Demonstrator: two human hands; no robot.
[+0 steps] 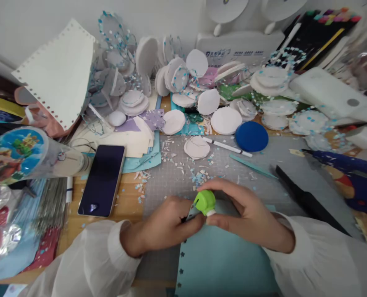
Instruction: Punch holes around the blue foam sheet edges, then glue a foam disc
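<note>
Right hand grips green punch, thumb at its white part; left hand pinches light-blue sheet by its edge, right beside the punch. Sheet lies at the table's near edge, middle, over grey cutting mat. Progress: row of small holes along the sheet's left edge, up to the hands; top edge mostly covered, so can't tell if punched there; right edge partly behind sleeve. Looks partway done, the spot at the punch being worked. Beyond: paper chips loose on mat, phone toward table's left edge, glue gun by right edge, white sheet with hole-lined edges at far-left corner, white discs along far edge.
</note>
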